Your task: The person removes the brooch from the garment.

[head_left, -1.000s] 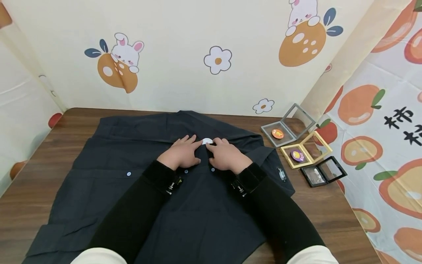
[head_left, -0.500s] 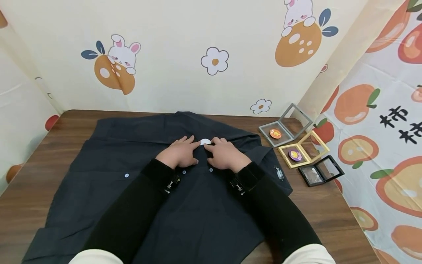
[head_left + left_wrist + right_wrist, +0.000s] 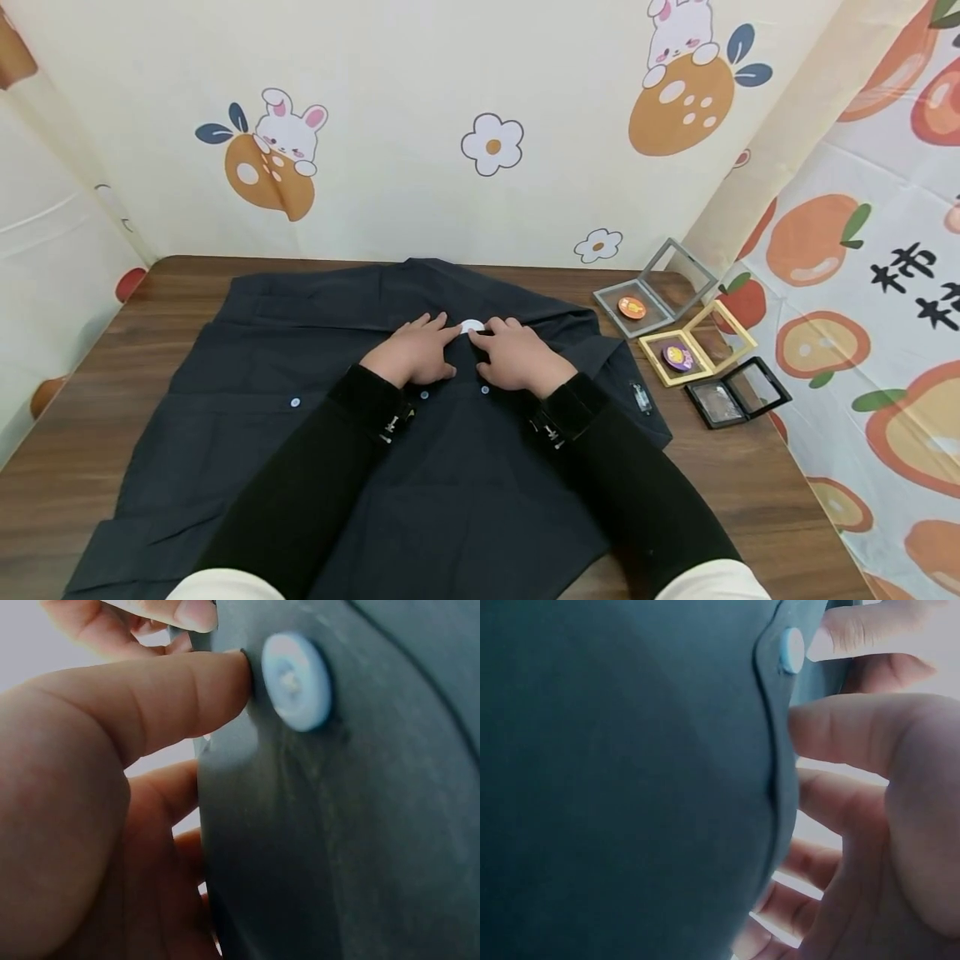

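A dark navy shirt (image 3: pixel 450 500) lies spread over the wooden table. My left hand (image 3: pixel 412 350) rests on it with the fingers spread, and its index fingertip meets a small white rounded piece (image 3: pixel 472 326) between the two hands. From the other side, my right hand (image 3: pixel 517 354) rests on the cloth, its index finger touching the white piece, whose kind I cannot tell. In the left wrist view the thumb (image 3: pixel 202 694) presses the cloth beside a pale blue button (image 3: pixel 297 681). The right wrist view has the right thumb (image 3: pixel 840 731) against the cloth, below another button (image 3: pixel 792 651).
Three small hinged cases stand open at the right: a grey one (image 3: pixel 660 314) with an orange badge (image 3: pixel 632 307), a yellow one (image 3: pixel 709 363) with a purple badge (image 3: pixel 677 357), and a black one (image 3: pixel 717 422). A printed cloth wall (image 3: pixel 390 200) rises behind the table (image 3: pixel 720 483).
The head view has shifted slightly. Both hands stay in the same place on the shirt, and the white piece between them has not visibly moved.
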The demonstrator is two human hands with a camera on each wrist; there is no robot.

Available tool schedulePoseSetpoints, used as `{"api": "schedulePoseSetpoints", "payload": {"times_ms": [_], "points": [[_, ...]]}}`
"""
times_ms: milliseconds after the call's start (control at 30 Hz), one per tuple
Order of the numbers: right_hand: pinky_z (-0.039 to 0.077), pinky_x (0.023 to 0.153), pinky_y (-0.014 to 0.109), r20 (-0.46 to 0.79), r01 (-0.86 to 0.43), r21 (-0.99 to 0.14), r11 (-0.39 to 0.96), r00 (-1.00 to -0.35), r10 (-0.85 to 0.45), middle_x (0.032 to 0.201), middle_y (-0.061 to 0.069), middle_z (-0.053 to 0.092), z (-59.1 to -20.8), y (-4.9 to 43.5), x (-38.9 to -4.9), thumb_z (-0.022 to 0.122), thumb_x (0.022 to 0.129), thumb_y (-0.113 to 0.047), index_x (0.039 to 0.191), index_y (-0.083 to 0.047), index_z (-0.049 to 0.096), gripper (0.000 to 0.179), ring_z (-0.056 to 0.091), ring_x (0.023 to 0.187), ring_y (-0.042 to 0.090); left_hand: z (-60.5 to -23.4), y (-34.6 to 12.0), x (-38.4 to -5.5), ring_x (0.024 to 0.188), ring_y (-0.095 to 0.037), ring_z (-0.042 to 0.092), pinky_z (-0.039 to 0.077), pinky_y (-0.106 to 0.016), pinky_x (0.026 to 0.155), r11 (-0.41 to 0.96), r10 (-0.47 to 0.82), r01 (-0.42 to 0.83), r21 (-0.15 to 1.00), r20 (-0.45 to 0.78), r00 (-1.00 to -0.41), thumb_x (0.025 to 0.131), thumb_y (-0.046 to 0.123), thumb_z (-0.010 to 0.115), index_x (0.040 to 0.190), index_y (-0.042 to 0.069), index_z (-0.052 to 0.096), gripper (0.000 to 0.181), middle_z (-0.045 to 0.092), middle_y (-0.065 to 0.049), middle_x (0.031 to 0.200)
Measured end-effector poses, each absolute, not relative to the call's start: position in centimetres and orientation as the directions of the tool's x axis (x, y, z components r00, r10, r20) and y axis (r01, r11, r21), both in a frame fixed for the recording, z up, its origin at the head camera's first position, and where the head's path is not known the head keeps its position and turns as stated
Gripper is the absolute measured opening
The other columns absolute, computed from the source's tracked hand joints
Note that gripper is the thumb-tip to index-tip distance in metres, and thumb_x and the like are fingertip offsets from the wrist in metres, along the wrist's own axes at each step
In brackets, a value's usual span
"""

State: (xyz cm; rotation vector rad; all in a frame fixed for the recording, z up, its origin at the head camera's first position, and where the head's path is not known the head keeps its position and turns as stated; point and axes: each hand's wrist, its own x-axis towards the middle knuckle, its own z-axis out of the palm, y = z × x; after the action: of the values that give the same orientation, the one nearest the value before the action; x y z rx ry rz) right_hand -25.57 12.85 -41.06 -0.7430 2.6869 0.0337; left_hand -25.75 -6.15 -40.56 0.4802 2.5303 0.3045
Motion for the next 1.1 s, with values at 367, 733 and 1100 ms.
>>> {"api": "schedulePoseSetpoints", "payload": {"times_ms": [367,733,1100], "points": [[0.032,0.117,0.052,-0.367,-0.508,-0.028,0.861,-0.796,-0.482,0.166,0.010,0.030,-40.9,13.0,-25.3,0.053,0.107,-0.044,0.164,-0.024,0.030,0.065,0.032,0.148,0.034,-40.6,-6.1,-25.7,0.157,-0.035,0.003,0.008,-0.053,0.125,0.908,0.402,0.280,0.313,-0.456,-0.794,0.104,0.039,0.063,0.166,0.022,0.023,0.076,0.009,-0.012,0.172],[0.032,0.117,0.052,-0.355,-0.528,-0.065,0.846,-0.781,-0.514,0.165,0.013,0.032,-40.5,13.1,-25.2,0.058,0.106,-0.041,0.164,-0.019,0.031,0.068,0.033,0.148,0.036,-40.6,-6.2,-25.4,0.157,-0.036,0.002,0.006,-0.053,0.125,0.903,0.408,0.278,0.329,-0.445,-0.797,0.104,0.037,0.064,0.166,0.021,0.023,0.076,0.009,-0.013,0.172],[0.045,0.108,0.046,-0.305,-0.460,-0.243,0.854,-0.800,-0.517,0.149,0.014,0.052,-39.6,12.8,-27.3,0.060,0.106,-0.034,0.154,-0.010,0.049,0.055,0.054,0.131,0.030,-41.3,-6.9,-25.7,0.157,-0.036,0.000,0.004,-0.054,0.125,0.887,0.427,0.279,0.368,-0.427,-0.797,0.103,0.038,0.064,0.166,0.022,0.023,0.077,0.007,-0.012,0.172]]}}
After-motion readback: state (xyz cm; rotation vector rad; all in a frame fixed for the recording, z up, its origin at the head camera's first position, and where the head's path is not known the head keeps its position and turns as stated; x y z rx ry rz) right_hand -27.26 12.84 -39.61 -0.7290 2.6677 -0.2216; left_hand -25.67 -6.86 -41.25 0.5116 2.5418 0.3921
